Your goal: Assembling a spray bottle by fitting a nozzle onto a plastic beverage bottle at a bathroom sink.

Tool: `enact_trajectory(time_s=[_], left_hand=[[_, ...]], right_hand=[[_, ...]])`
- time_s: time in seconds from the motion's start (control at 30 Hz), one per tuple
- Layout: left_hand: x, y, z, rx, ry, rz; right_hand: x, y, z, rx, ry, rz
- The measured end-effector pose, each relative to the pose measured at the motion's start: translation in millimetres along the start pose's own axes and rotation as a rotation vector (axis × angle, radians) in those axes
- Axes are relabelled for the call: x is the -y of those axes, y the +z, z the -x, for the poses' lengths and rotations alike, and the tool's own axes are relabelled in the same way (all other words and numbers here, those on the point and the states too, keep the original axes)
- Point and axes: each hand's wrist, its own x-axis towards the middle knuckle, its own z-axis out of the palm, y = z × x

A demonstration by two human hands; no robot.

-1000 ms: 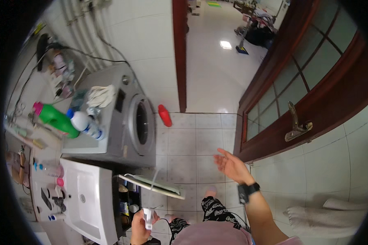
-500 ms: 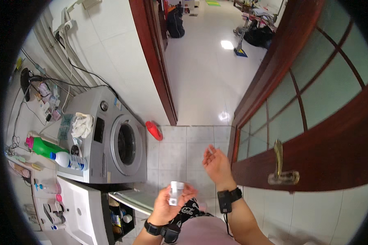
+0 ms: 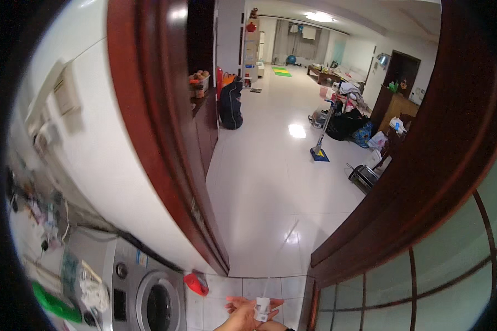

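Note:
Low in the view, near the bottom edge, my left hand (image 3: 242, 318) is closed around a small white box (image 3: 262, 309) with a grey patch. Fingers spread out on both sides of the box. My right hand (image 3: 271, 326) is close beneath the box, its wrist coming in from the right. Its fingers are mostly hidden, so their grip does not show. A thin pale line (image 3: 281, 251) runs up from the box across the doorway floor; whether it is a thread or a reflection I cannot tell.
Dark red door frames (image 3: 154, 138) flank the doorway, with a glass-paned door (image 3: 386, 292) at right. A grey washing machine (image 3: 130, 287) and red bottle (image 3: 196, 283) are at lower left. Beyond are a mop (image 3: 320, 153), a black bag (image 3: 231, 107) and heaped bags (image 3: 348, 124).
The view has tilted up, showing more of the room beyond the doorway. My right hand, formerly raised apart on the right, is now close to my left hand and the white box.

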Motion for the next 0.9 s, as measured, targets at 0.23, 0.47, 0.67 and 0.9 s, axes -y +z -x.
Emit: enact_trajectory(time_s=[0.23,0.47,0.67,0.9], left_hand=[[-150,-8,-210,0.035,-0.16,-0.195],[-262,14,-422,-0.066,0.215,-0.138],[-369,58,-593,-0.106,0.267,-0.204],[-508,53,-748,-0.358,0.132,-0.38]], right_hand=[[206,-80,-82,-0.323,-0.175,0.06],[454,-169,-168,-0.445,-0.248,0.166],[654,-198,-270,0.076,-0.245,0.388],[788,-238,-451,-0.209,-0.063,0.46]])
